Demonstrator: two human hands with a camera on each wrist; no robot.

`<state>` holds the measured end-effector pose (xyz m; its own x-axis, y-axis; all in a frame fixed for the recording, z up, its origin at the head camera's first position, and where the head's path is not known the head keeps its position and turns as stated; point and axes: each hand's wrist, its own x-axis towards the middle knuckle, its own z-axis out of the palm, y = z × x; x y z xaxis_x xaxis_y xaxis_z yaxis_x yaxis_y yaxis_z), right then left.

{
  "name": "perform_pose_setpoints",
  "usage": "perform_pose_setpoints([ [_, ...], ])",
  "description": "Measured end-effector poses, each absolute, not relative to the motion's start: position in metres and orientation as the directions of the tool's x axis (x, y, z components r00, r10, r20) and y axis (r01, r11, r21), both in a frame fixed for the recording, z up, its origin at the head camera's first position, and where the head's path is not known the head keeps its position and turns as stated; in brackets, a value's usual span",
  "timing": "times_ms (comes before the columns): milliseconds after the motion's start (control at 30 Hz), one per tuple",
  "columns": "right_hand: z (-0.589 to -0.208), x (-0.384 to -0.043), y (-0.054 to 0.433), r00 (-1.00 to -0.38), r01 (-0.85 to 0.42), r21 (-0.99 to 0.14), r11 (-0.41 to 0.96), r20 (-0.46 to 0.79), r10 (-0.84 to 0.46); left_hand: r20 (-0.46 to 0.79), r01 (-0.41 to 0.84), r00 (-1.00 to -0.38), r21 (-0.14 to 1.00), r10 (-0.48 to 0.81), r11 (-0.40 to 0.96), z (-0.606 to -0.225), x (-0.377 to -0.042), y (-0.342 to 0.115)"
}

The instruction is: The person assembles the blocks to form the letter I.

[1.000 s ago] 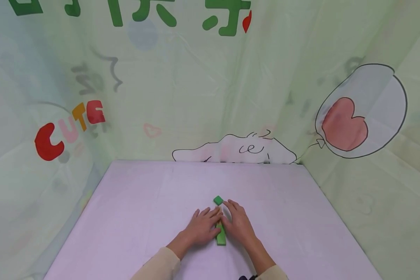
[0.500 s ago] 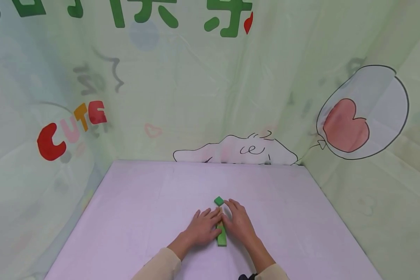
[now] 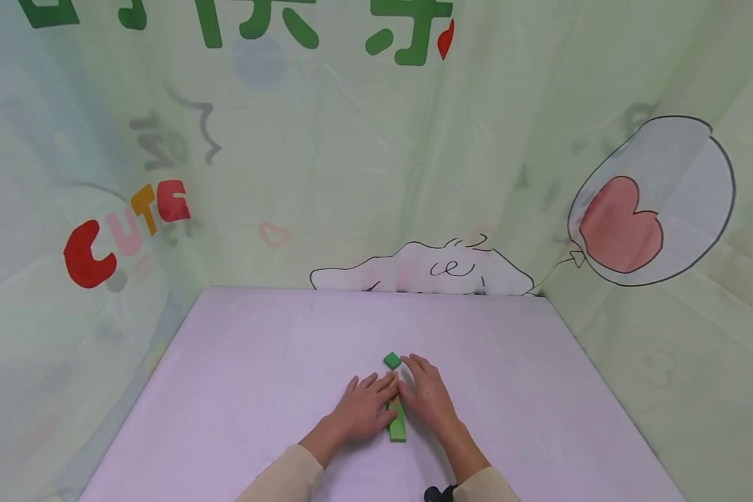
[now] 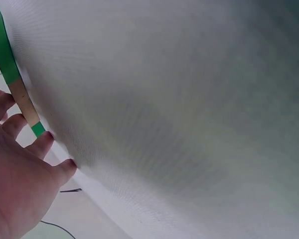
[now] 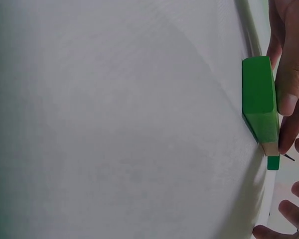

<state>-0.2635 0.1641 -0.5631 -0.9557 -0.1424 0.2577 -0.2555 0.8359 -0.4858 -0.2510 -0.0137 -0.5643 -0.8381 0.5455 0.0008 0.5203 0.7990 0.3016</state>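
Flat toy blocks lie in a row on the table. Closest to the person is a light green block (image 3: pixel 398 429). Beyond it comes a plain wood block (image 4: pixel 24 99), partly covered by fingers in the head view. At the far end a small dark green block (image 3: pixel 392 360) sits turned like a diamond. From the left, my left hand (image 3: pixel 360 410) touches the row with its thumb and fingertips, its fingers extended and spread. On the other side my right hand (image 3: pixel 430 399) keeps its thumb against the row, and its fingers reach toward the dark green block.
A pale purple cloth covers the table (image 3: pixel 257 348). Thin printed curtains (image 3: pixel 351 153) rise behind it and at both sides. Something black (image 3: pixel 439 494) shows beside the right sleeve.
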Motion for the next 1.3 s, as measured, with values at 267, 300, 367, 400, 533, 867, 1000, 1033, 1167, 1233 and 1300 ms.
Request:
perform_pose_setpoints([
  [267,-0.563,-0.269,0.162,-0.958,-0.248,-0.487,0.837,0.254,-0.136,-0.012,0.509,-0.842,0.308,0.539,0.804,-0.562,-0.250,-0.016],
  [300,-0.563,-0.269,0.162,-0.958,-0.245,-0.488,0.838,0.252,-0.134,-0.018,0.507,-0.843,0.311,0.538,0.804,-0.562,-0.250,-0.016],
  [367,-0.563,-0.269,0.162,-0.960,-0.240,-0.491,0.838,0.245,-0.132,-0.023,0.504,-0.843,0.312,0.537,0.805,-0.564,-0.250,-0.015],
  [400,-0.563,-0.269,0.162,-0.960,-0.241,-0.490,0.838,0.246,-0.132,-0.023,0.503,-0.844,0.312,0.536,0.806,-0.564,-0.250,-0.015],
  [533,-0.562,-0.270,0.162,-0.960,-0.239,-0.487,0.840,0.247,-0.130,-0.027,0.501,-0.845,0.314,0.535,0.807,-0.565,-0.250,-0.014],
  [867,-0.562,-0.275,0.160,-0.963,-0.222,-0.437,0.871,0.238,-0.126,-0.026,0.504,-0.845,0.298,0.534,0.811,-0.566,-0.250,-0.015],
  [1000,-0.562,-0.277,0.161,-0.964,-0.220,-0.428,0.877,0.232,-0.128,-0.023,0.512,-0.841,0.287,0.540,0.810,-0.567,-0.250,-0.015],
  [1033,-0.562,-0.277,0.161,-0.964,-0.219,-0.424,0.878,0.231,-0.129,-0.022,0.514,-0.841,0.284,0.541,0.810,-0.567,-0.250,-0.015],
  [1167,-0.563,-0.279,0.163,-0.963,-0.219,-0.411,0.885,0.235,-0.130,-0.020,0.516,-0.840,0.281,0.542,0.809,-0.566,-0.249,-0.014],
  [1233,-0.563,-0.280,0.163,-0.964,-0.214,-0.410,0.887,0.233,-0.125,-0.021,0.515,-0.840,0.285,0.543,0.808,-0.566,-0.248,-0.014],
  [1300,-0.563,-0.280,0.163,-0.967,-0.206,-0.413,0.887,0.227,-0.118,-0.022,0.515,-0.839,0.287,0.543,0.807,-0.566,-0.248,-0.014],
])
